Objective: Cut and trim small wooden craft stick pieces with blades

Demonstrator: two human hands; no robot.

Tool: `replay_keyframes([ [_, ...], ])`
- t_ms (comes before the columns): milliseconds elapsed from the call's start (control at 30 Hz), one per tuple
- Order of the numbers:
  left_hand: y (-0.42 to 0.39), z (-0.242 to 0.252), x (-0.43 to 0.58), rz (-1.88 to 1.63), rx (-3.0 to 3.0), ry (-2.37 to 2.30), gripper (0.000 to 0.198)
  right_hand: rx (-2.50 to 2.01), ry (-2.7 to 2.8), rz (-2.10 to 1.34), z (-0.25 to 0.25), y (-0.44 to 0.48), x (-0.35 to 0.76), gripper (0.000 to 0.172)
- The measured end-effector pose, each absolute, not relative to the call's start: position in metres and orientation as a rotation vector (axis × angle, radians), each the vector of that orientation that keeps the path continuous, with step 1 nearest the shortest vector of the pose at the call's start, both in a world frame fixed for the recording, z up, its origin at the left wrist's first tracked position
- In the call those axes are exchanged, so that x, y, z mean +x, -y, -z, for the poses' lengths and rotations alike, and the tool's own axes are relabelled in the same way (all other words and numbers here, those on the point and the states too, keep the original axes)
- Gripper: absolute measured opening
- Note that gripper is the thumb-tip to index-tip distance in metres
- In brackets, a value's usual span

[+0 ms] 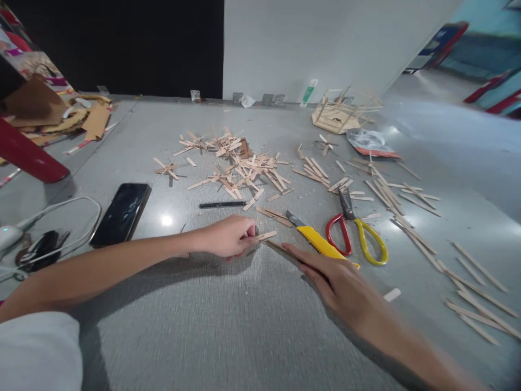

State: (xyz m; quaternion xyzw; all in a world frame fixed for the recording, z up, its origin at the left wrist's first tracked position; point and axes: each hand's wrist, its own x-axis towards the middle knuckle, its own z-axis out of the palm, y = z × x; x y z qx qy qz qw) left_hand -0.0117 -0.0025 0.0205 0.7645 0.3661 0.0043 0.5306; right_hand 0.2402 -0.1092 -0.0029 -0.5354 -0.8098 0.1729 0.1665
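Between its pinched fingers, my left hand [234, 239] grips a short craft stick [267, 235], which points to the right. My right hand [344, 290] is closed around a thin, dark, narrow blade-like piece [279, 247]. Its tip meets or nearly meets the craft stick, and its exact kind is hard to make out. Just beyond my right hand lies a yellow-handled cutter [319, 241], its end partly covered by the hand. Scissors [345, 212] with one red and one yellow handle rest beside it. A black pen [222, 205] lies past my left hand.
Loose craft sticks [260, 168] are heaped mid-table, with more thin sticks [478, 304] at right. A stick-built frame [342, 114] stands at the back near a plastic bag [372, 144]. To the left are a phone [121, 214], a white cable [87, 201] and keys [44, 247].
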Motion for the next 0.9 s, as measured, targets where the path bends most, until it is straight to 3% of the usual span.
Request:
replay_keyframes([
  [167, 0.001, -0.018, -0.013, -0.01, 1.803, -0.852, 0.024, -1.454, 2.304, -0.393, 0.003, 0.106, 0.239, 0.047],
  [333, 0.0, -0.017, -0.014, -0.022, 1.789, -0.838, 0.024, -1.698, 2.103, -0.295, -0.006, 0.093, 0.253, 0.042],
  [500, 0.0, -0.019, -0.013, 0.011, 1.818, -0.843, 0.023, -1.973, 2.023, 0.182, -0.009, 0.083, 0.265, 0.045],
  [633, -0.001, -0.02, -0.013, 0.036, 1.815, -0.857, 0.025, -1.914, 2.175, 0.55, 0.001, 0.086, 0.258, 0.04],
  [767, -0.001, -0.017, -0.014, 0.007, 1.82, -0.846, 0.021, -1.781, 2.371, 0.393, 0.014, 0.09, 0.252, 0.036],
  [900, -0.002, -0.016, -0.014, -0.015, 1.827, -0.79, 0.023, -1.8, 2.174, 0.044, 0.005, 0.102, 0.243, 0.037],
])
